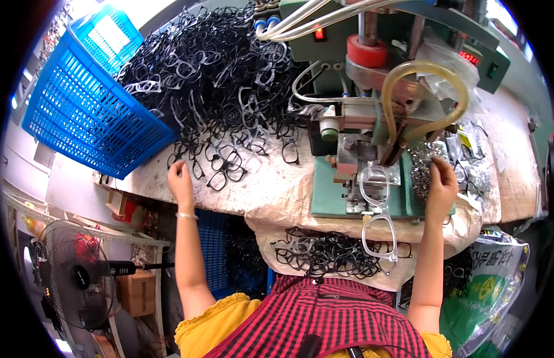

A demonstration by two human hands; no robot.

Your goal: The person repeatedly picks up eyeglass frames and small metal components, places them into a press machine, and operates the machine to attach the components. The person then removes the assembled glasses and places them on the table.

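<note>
Head view: pale, translucent eyeglass frame; my left hand has fingers together; my right hand, I can't tell.

- A long worktable, its pale top worn and stained, with crumpled brown paper over the near edge
- Left of the table, a black fan with a round wire guard
- Also left of the table, pale shelf bars and, lower, a brown cardboard box
- Beyond the table's far right corner, a bright white patch of light, window or lamp unclear
</note>
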